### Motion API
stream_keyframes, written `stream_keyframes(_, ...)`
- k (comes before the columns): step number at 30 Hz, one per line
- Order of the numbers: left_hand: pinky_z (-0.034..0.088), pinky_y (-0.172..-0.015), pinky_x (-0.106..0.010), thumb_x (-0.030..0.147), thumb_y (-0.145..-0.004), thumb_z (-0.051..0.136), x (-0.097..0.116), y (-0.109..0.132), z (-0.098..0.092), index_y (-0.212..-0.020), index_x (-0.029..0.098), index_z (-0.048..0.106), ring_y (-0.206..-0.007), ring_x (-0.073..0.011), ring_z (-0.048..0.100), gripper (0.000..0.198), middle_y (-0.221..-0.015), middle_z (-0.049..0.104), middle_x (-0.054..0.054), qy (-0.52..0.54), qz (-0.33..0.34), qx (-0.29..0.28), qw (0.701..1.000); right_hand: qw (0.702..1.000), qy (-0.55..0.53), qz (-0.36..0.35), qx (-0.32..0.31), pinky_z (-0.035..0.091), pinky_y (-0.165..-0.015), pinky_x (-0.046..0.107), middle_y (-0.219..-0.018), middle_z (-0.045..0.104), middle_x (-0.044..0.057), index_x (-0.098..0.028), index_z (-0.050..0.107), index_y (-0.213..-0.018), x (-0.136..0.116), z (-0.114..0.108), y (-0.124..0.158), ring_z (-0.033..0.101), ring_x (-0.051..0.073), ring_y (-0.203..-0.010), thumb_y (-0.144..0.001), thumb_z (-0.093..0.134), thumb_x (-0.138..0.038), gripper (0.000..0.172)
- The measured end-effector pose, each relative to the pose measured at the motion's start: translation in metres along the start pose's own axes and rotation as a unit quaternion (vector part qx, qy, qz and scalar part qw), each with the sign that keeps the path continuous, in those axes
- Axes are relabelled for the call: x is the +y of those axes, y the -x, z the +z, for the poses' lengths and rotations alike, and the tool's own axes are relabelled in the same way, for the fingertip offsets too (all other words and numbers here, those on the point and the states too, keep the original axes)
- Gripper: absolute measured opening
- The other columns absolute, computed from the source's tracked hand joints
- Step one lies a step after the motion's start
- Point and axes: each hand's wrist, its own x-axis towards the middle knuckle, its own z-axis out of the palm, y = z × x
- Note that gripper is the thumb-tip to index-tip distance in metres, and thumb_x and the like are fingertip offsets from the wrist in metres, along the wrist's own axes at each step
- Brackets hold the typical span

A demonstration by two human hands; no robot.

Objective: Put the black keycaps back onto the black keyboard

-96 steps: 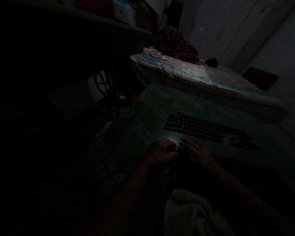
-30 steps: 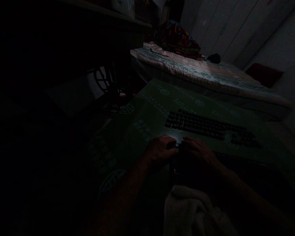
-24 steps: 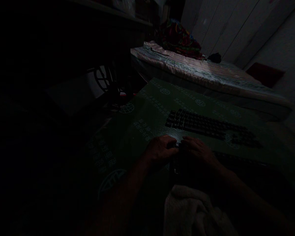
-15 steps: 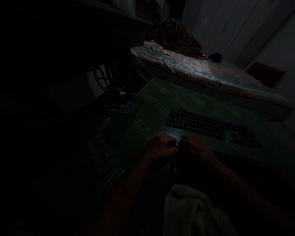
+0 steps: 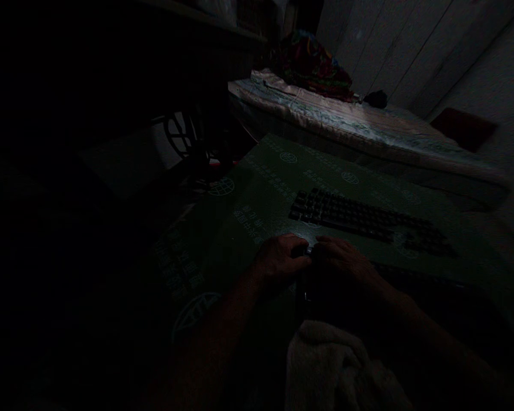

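In dim light my left hand has its fingers closed at the near left corner of a dark object that is mostly lost in shadow. A small shiny piece shows at the fingertips. My right hand rests just beside it on the same object, its fingers bent together, and what lies under them is hidden. Beyond both hands, rows of black keys lie on the green board. A light-coloured cloth lies nearest to me, below the hands.
A bed with a red patterned bundle on it stands behind the board. Dark furniture fills the upper left, with a spoked wheel under it. A dark red item is at the right.
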Motion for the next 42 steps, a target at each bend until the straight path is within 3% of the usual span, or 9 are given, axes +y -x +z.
stream_keyframes(14,0.043,-0.07,-0.024,0.028,-0.07,0.057,0.001,0.001,0.001,-0.088,0.021,0.065,-0.078,-0.0141,0.056,0.02,-0.086,0.062,0.0,-0.002,-0.001,-0.001,1.0,0.999,0.043,0.004,-0.004,0.046,-0.082,0.04,-0.099,0.062,0.013,-0.014,0.065,-0.089,-0.014,-0.001,0.004,0.049,0.025,-0.107,-0.089,0.038,-0.021,0.028)
stream_keyframes(20,0.043,-0.071,-0.024,0.03,-0.069,0.059,0.0,0.0,0.002,-0.09,0.021,0.065,-0.079,-0.0144,0.057,0.023,-0.088,0.062,0.0,-0.006,-0.006,0.012,1.0,0.996,0.084,0.008,-0.005,0.043,-0.085,0.042,-0.109,0.06,0.014,-0.012,0.063,-0.098,-0.026,-0.001,0.008,0.045,0.027,-0.114,-0.085,0.044,-0.016,0.024)
stream_keyframes(25,0.044,-0.069,-0.023,0.032,-0.069,0.059,-0.003,-0.001,0.002,-0.092,0.021,0.064,-0.078,-0.0141,0.057,0.026,-0.089,0.062,-0.001,-0.01,-0.004,0.008,1.0,0.992,0.106,0.046,-0.042,0.037,-0.092,0.048,-0.121,0.055,0.011,-0.018,0.062,-0.103,-0.039,0.004,0.013,0.039,0.03,-0.12,-0.084,0.05,-0.023,0.023)
stream_keyframes(28,0.043,-0.068,-0.023,0.034,-0.07,0.059,-0.003,0.0,0.002,-0.092,0.02,0.063,-0.078,-0.0143,0.057,0.027,-0.089,0.062,-0.001,-0.012,-0.014,0.008,1.0,0.993,0.096,0.069,-0.018,0.041,-0.089,0.044,-0.116,0.058,0.012,-0.018,0.062,-0.101,-0.037,0.001,0.01,0.045,0.027,-0.115,-0.085,0.048,-0.029,0.024)
stream_keyframes(30,0.043,-0.069,-0.024,0.036,-0.07,0.059,-0.002,0.001,0.002,-0.092,0.021,0.063,-0.078,-0.0146,0.057,0.028,-0.089,0.062,-0.001,-0.016,-0.02,0.011,1.0,0.992,0.083,0.087,0.039,0.045,-0.084,0.039,-0.107,0.062,0.012,-0.017,0.063,-0.098,-0.023,-0.005,0.003,0.052,0.023,-0.106,-0.087,0.044,-0.03,0.025)
stream_keyframes(33,0.043,-0.069,-0.025,0.041,-0.069,0.06,0.002,0.002,0.005,-0.092,0.021,0.062,-0.079,-0.0157,0.056,0.031,-0.087,0.062,-0.002,-0.034,-0.024,0.025,0.999,0.98,0.074,0.145,0.117,0.05,-0.073,0.032,-0.098,0.064,0.009,-0.019,0.066,-0.089,0.021,-0.013,-0.014,0.059,0.019,-0.09,-0.087,0.043,-0.029,0.025)
stream_keyframes(35,0.043,-0.07,-0.027,0.043,-0.068,0.061,0.004,0.003,0.007,-0.09,0.02,0.062,-0.08,-0.0169,0.056,0.032,-0.086,0.061,-0.002,-0.051,-0.031,0.033,0.998,0.971,0.067,0.212,0.088,0.05,-0.068,0.03,-0.096,0.064,0.008,-0.02,0.067,-0.082,0.059,-0.014,-0.03,0.061,0.018,-0.081,-0.085,0.046,-0.027,0.023)
stream_keyframes(38,0.044,-0.073,-0.028,0.038,-0.067,0.063,0.004,0.003,0.01,-0.092,0.021,0.062,-0.084,-0.0185,0.056,0.03,-0.09,0.062,-0.003,-0.062,-0.044,0.042,0.996,0.967,0.044,0.252,-0.004,0.047,-0.071,0.028,-0.094,0.064,0.008,-0.019,0.068,-0.081,0.113,-0.007,-0.058,0.06,0.018,-0.082,-0.082,0.047,-0.021,0.021)
stream_keyframes(42,0.045,-0.078,-0.03,0.032,-0.066,0.065,0.0,0.004,0.013,-0.096,0.021,0.061,-0.09,-0.0194,0.056,0.033,-0.096,0.062,-0.004,-0.044,-0.055,0.05,0.996,0.95,0.055,0.288,-0.111,0.044,-0.074,0.026,-0.095,0.065,0.009,-0.018,0.068,-0.088,0.157,0.013,-0.092,0.059,0.019,-0.088,-0.077,0.054,-0.021,0.018)
